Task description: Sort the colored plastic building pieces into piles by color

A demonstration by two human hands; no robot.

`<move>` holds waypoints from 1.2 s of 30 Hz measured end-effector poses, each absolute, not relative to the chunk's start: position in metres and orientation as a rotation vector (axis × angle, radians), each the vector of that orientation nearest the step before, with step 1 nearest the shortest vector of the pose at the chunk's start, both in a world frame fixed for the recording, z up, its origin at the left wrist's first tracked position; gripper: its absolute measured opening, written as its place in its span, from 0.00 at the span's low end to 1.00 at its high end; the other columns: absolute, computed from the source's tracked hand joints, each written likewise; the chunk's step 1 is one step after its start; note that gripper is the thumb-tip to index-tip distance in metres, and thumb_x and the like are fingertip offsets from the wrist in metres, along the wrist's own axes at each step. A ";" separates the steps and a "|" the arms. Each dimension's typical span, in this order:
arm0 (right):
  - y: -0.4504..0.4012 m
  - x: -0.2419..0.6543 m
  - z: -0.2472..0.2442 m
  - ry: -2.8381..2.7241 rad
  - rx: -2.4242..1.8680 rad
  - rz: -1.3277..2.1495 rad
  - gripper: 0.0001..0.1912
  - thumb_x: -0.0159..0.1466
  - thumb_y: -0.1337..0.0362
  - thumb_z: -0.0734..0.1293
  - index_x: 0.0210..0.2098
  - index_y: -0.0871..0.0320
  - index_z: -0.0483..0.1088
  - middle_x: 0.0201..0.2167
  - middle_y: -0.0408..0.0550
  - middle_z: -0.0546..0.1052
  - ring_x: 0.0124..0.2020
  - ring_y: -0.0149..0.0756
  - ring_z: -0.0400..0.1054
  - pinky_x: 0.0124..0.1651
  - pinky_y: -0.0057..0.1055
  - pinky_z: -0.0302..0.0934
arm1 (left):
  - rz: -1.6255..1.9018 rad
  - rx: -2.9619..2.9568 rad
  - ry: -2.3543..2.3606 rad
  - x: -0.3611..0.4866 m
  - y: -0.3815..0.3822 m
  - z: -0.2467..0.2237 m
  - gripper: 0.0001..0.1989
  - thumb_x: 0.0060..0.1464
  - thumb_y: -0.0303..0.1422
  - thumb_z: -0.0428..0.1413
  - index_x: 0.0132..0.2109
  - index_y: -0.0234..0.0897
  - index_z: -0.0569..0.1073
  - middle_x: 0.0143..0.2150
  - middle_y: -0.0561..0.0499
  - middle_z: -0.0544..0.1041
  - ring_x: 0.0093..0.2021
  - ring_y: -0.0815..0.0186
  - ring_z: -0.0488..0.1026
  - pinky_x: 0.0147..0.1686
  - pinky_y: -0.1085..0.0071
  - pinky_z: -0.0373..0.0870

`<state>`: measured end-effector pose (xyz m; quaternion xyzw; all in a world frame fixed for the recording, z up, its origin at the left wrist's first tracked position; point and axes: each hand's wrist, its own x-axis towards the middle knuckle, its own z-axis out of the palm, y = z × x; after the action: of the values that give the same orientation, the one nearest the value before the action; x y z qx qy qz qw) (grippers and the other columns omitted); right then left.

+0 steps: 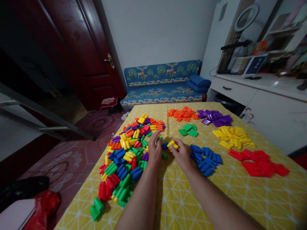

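My right hand (181,155) pinches a yellow plastic building block (172,144) made of joined tubes, just above the table. To its left, my left hand (154,149) is at the edge of a mixed pile of blocks (127,156), fingers apart and curved. A green block shows partly behind the left fingers; whether they touch it I cannot tell. Between the hands lie a blue block (164,146) and a green block (164,155). A group of blue blocks (206,159) is right of my right hand, and a small green group (188,130) lies beyond it.
More single-colour groups lie on the yellow tablecloth (182,201): orange (183,113), purple (216,118), yellow (233,137) and red (260,163). A blue patterned sofa (163,84) stands behind the table. A white cabinet (275,111) is at the right, a metal frame (55,126) at the left.
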<state>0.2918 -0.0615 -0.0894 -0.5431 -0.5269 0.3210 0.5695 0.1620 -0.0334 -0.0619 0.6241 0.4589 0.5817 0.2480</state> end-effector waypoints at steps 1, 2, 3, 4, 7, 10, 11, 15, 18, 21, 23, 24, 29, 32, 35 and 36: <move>-0.062 0.291 -0.089 -1.223 -1.277 0.785 0.20 0.59 0.57 0.66 0.48 0.58 0.68 0.42 0.51 0.77 0.35 0.39 0.74 0.38 0.35 0.71 | 1.582 1.757 1.378 0.159 -0.029 -0.064 0.23 0.57 0.23 0.48 0.58 0.39 0.72 0.60 0.44 0.72 0.63 0.58 0.65 0.63 0.57 0.61; -0.062 0.290 -0.089 -1.211 -1.275 0.815 0.19 0.58 0.58 0.66 0.48 0.57 0.68 0.41 0.50 0.77 0.32 0.37 0.74 0.36 0.34 0.71 | 1.531 1.820 1.501 0.157 -0.026 -0.065 0.27 0.53 0.20 0.48 0.59 0.39 0.71 0.62 0.43 0.70 0.65 0.57 0.62 0.64 0.56 0.59; -0.063 0.289 -0.088 -1.205 -1.272 0.839 0.19 0.58 0.58 0.65 0.48 0.57 0.67 0.40 0.50 0.77 0.30 0.37 0.74 0.34 0.34 0.71 | 1.436 1.893 1.610 0.155 -0.023 -0.066 0.31 0.50 0.18 0.49 0.61 0.39 0.69 0.64 0.43 0.67 0.67 0.56 0.59 0.65 0.56 0.58; -0.063 0.289 -0.088 -1.203 -1.269 0.851 0.19 0.58 0.59 0.65 0.48 0.56 0.67 0.39 0.49 0.77 0.29 0.37 0.74 0.33 0.34 0.71 | 1.310 1.972 1.696 0.154 -0.022 -0.067 0.33 0.48 0.17 0.49 0.62 0.38 0.68 0.66 0.42 0.65 0.68 0.54 0.57 0.65 0.55 0.57; -0.064 0.287 -0.087 -1.218 -1.263 0.857 0.18 0.58 0.59 0.65 0.48 0.56 0.67 0.39 0.49 0.77 0.29 0.37 0.74 0.34 0.35 0.72 | 0.911 2.196 1.836 0.156 -0.022 -0.066 0.32 0.47 0.18 0.50 0.60 0.40 0.70 0.66 0.41 0.64 0.67 0.51 0.58 0.63 0.54 0.60; -0.064 0.287 -0.087 -1.227 -1.263 0.859 0.17 0.59 0.59 0.65 0.48 0.55 0.67 0.40 0.49 0.77 0.31 0.37 0.75 0.34 0.35 0.73 | 0.708 2.305 1.913 0.158 -0.024 -0.062 0.28 0.49 0.21 0.50 0.57 0.42 0.73 0.65 0.42 0.65 0.62 0.50 0.64 0.57 0.55 0.65; -0.065 0.287 -0.087 -1.228 -1.265 0.859 0.17 0.59 0.59 0.65 0.47 0.54 0.67 0.40 0.49 0.77 0.31 0.37 0.75 0.34 0.35 0.73 | 0.695 2.315 1.942 0.157 -0.025 -0.061 0.27 0.49 0.21 0.50 0.56 0.42 0.74 0.64 0.42 0.66 0.60 0.50 0.65 0.55 0.55 0.66; -0.066 0.287 -0.085 -1.231 -1.269 0.852 0.17 0.59 0.59 0.65 0.47 0.55 0.67 0.40 0.49 0.77 0.32 0.38 0.75 0.35 0.34 0.73 | 0.734 2.281 2.027 0.155 -0.025 -0.061 0.26 0.50 0.23 0.51 0.56 0.42 0.74 0.59 0.41 0.69 0.56 0.53 0.68 0.54 0.59 0.66; -0.067 0.287 -0.083 -1.234 -1.284 0.857 0.18 0.59 0.58 0.65 0.48 0.55 0.67 0.40 0.49 0.77 0.31 0.37 0.75 0.35 0.34 0.73 | 0.756 2.254 2.067 0.156 -0.026 -0.061 0.24 0.51 0.25 0.51 0.55 0.42 0.74 0.58 0.41 0.69 0.56 0.53 0.67 0.53 0.59 0.65; -0.067 0.287 -0.083 -1.232 -1.275 0.867 0.18 0.58 0.58 0.65 0.48 0.55 0.67 0.41 0.50 0.77 0.31 0.37 0.75 0.35 0.35 0.73 | 0.716 2.294 2.069 0.157 -0.027 -0.061 0.23 0.51 0.26 0.52 0.55 0.42 0.74 0.63 0.41 0.66 0.55 0.51 0.67 0.52 0.56 0.64; -0.067 0.287 -0.083 -1.232 -1.269 0.858 0.18 0.58 0.59 0.65 0.47 0.55 0.67 0.41 0.50 0.77 0.31 0.37 0.74 0.34 0.35 0.73 | 0.667 2.334 2.045 0.158 -0.027 -0.061 0.23 0.52 0.27 0.51 0.55 0.41 0.74 0.64 0.41 0.66 0.53 0.50 0.67 0.52 0.55 0.64; -0.067 0.287 -0.084 -1.234 -1.267 0.851 0.17 0.58 0.59 0.65 0.47 0.55 0.67 0.40 0.49 0.77 0.31 0.37 0.74 0.34 0.35 0.73 | 0.650 2.346 2.037 0.158 -0.027 -0.061 0.23 0.52 0.27 0.51 0.56 0.40 0.73 0.64 0.42 0.66 0.53 0.50 0.67 0.52 0.54 0.64; -0.066 0.286 -0.087 -1.234 -1.250 0.848 0.17 0.58 0.59 0.66 0.47 0.55 0.68 0.40 0.49 0.77 0.32 0.37 0.74 0.34 0.35 0.74 | 0.678 2.309 2.069 0.159 -0.026 -0.060 0.23 0.53 0.27 0.51 0.57 0.40 0.72 0.64 0.43 0.67 0.54 0.49 0.66 0.51 0.55 0.65; -0.066 0.286 -0.086 -1.235 -1.255 0.853 0.18 0.58 0.59 0.66 0.47 0.55 0.68 0.40 0.49 0.77 0.31 0.37 0.74 0.33 0.34 0.73 | 0.711 2.292 2.056 0.159 -0.026 -0.061 0.23 0.52 0.27 0.51 0.56 0.38 0.72 0.63 0.42 0.67 0.55 0.50 0.66 0.51 0.55 0.65; -0.067 0.286 -0.085 -1.239 -1.270 0.866 0.18 0.58 0.59 0.65 0.47 0.55 0.68 0.39 0.48 0.77 0.30 0.36 0.74 0.34 0.34 0.73 | 0.742 2.276 2.046 0.159 -0.026 -0.062 0.23 0.51 0.26 0.51 0.54 0.37 0.73 0.63 0.43 0.68 0.55 0.51 0.66 0.52 0.56 0.65; -0.067 0.286 -0.085 -1.241 -1.276 0.869 0.18 0.58 0.59 0.65 0.47 0.55 0.68 0.39 0.48 0.77 0.29 0.36 0.75 0.33 0.34 0.72 | 0.764 2.267 2.049 0.158 -0.026 -0.062 0.22 0.50 0.25 0.52 0.53 0.37 0.73 0.62 0.43 0.68 0.55 0.51 0.66 0.52 0.57 0.65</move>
<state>0.2863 -0.0668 -0.0846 -0.5386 -0.5240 0.3670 0.5483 0.1584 -0.0262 -0.0619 0.7198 0.6504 0.2426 -0.0040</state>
